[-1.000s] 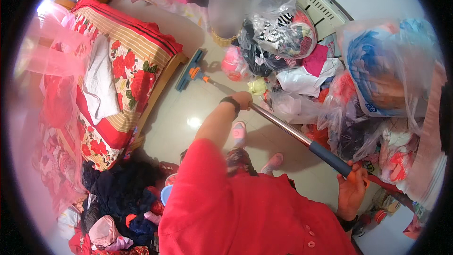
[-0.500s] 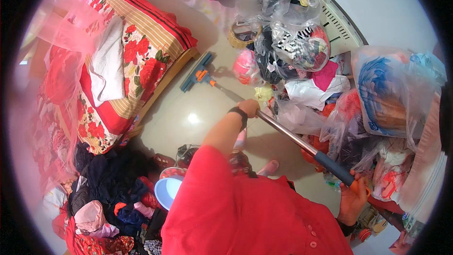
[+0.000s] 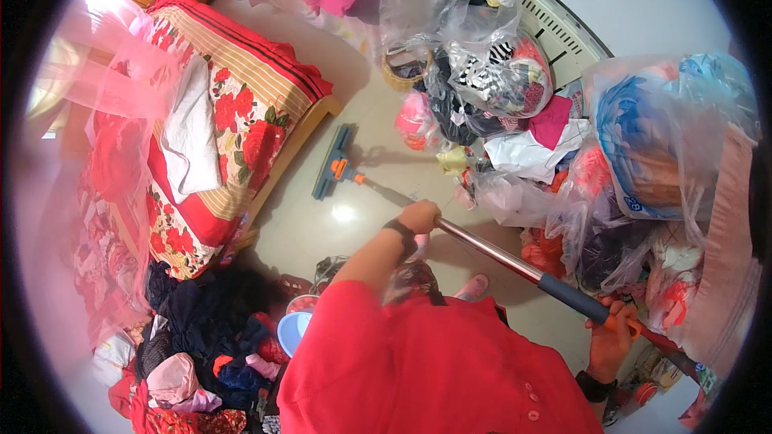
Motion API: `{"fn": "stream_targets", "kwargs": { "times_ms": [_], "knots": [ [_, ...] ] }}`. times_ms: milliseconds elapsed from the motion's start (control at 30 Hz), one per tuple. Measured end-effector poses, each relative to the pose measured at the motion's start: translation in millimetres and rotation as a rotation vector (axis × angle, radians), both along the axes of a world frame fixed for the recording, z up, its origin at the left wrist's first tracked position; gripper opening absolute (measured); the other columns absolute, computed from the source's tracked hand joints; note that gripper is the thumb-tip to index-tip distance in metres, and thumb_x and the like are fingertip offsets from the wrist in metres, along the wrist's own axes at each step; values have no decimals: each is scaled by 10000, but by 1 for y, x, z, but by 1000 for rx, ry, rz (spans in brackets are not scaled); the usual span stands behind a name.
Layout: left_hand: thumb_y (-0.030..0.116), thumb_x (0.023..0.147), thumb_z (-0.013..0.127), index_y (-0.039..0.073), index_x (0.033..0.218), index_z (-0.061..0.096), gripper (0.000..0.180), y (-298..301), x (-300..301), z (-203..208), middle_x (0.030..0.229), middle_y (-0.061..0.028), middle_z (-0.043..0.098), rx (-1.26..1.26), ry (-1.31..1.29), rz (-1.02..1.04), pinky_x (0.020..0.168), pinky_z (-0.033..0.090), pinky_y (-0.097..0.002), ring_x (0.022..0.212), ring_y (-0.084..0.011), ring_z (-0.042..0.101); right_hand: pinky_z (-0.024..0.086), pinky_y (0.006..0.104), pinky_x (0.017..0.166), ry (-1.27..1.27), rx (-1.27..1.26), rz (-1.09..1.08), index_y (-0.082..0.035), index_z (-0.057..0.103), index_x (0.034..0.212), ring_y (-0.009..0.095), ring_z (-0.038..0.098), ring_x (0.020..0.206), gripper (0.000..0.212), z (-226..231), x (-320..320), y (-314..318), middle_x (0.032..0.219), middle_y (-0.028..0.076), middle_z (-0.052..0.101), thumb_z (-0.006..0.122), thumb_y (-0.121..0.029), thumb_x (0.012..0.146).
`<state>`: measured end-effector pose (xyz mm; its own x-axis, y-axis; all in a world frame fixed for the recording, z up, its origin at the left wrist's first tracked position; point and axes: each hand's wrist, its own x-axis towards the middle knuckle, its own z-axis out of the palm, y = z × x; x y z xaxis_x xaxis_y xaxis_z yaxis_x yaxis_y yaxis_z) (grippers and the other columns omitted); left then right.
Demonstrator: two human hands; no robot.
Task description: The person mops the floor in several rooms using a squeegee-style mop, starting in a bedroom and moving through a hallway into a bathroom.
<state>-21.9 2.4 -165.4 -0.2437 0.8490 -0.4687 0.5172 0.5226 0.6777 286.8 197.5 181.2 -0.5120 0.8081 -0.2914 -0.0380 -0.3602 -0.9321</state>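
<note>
A mop (image 3: 490, 250) slants across the view, its metal pole ending in a grey and orange grip at the lower right. The grey-blue mop head (image 3: 331, 162) with an orange joint rests on the shiny tiled floor (image 3: 299, 221), close to the bed's wooden side. Partway down the pole, my left hand (image 3: 420, 216) is closed around the metal. My right hand (image 3: 611, 341) is wrapped round the orange end of the grip, beside the bagged clothes. Dark bands circle both wrists, and red sleeves cover my upper arms.
At left stands a bed (image 3: 265, 56) with a floral cover and a folded white cloth (image 3: 191, 133). Heaped clothes (image 3: 201, 313) and a light blue basin (image 3: 294, 331) lie at lower left. Stuffed plastic bags (image 3: 503, 80) and a wicker basket (image 3: 402, 72) line the right side.
The mop head has slid nearer to me along the bed's side and turned slightly. Both hands have kept their hold on the pole. The view has shifted a little.
</note>
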Motion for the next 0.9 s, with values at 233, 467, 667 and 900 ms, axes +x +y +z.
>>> {"fn": "stream_targets", "kwargs": {
  "times_ms": [233,467,667,900],
  "knots": [
    [154,694,604,147,833,674,156,66,-32,5,866,-106,651,-21,168,-64,702,492,-421,841,-299,624,521,356,579,80,-45,-66,-56,496,952,253,461,1054,92,-14,18,-4,969,75,510,532,-86,872],
    [138,687,633,179,852,688,179,99,-68,-37,900,-75,662,-163,214,-141,708,499,-400,863,-267,631,496,324,773,41,-259,-91,-87,512,1050,162,471,1102,179,-48,1,-17,1176,68,501,486,-210,923],
    [165,667,689,229,868,688,211,84,-45,-43,902,-33,651,-212,229,-210,692,486,-432,909,-246,610,393,355,892,-191,-341,-244,-51,516,1049,228,440,1116,185,-54,32,-38,1228,94,452,514,-145,889],
    [188,661,685,206,843,686,183,66,36,-54,871,-81,635,-174,213,-151,701,486,-451,916,-264,599,449,336,763,-565,113,123,-20,488,1170,186,499,910,342,-63,125,-34,1068,81,514,547,-178,873]
  ]
}}
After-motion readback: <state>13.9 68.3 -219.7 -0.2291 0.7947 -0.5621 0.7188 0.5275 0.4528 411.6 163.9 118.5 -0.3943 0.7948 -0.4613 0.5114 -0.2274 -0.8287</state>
